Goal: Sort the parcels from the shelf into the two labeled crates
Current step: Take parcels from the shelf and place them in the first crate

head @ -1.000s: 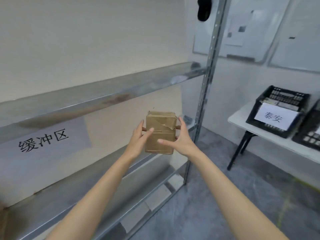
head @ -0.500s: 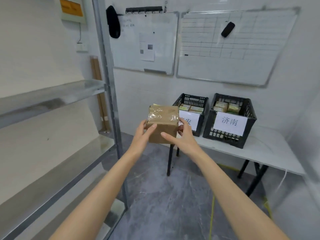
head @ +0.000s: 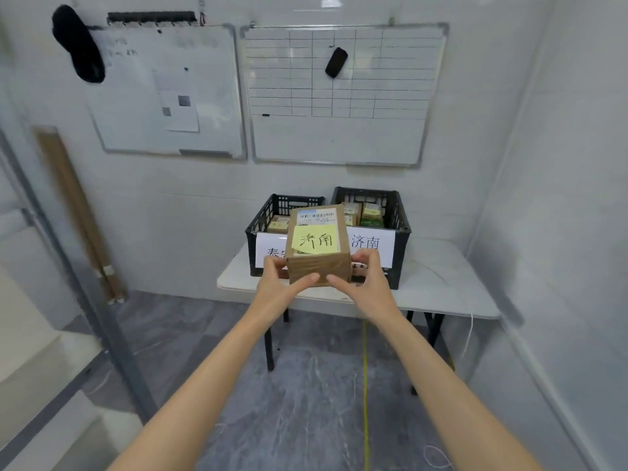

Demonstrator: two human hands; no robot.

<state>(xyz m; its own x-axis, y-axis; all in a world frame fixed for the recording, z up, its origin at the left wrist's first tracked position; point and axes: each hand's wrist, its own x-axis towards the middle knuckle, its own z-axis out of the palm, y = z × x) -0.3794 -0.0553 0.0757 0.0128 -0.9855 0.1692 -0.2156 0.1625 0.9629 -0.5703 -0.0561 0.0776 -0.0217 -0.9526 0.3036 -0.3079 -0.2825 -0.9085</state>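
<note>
While both hands hold it up in the air in front of the left crate (head: 268,215) and the right crate (head: 396,212), the parcel (head: 317,263) lies with its long axis running away from the person toward the back wall. Its top face is tipped toward the person. The left hand (head: 277,287) grips its left side and the right hand (head: 365,280) its right side. Each thumb presses on the taped near face, and the other fingers curl round the sides.

A yellow note (head: 316,240) on top reads 济南 in black handwriting. Beyond it, at the far end, sits a white shipping label (head: 316,217) with a barcode, its print too small to read.

The crates stand side by side toward the left end of the table (head: 441,283). The right crate's white sheet (head: 370,243) reads 济南. The left crate's sheet (head: 272,249) shows 泰, the rest hidden behind the parcel. Both crates hold small boxes (head: 372,212).
</note>
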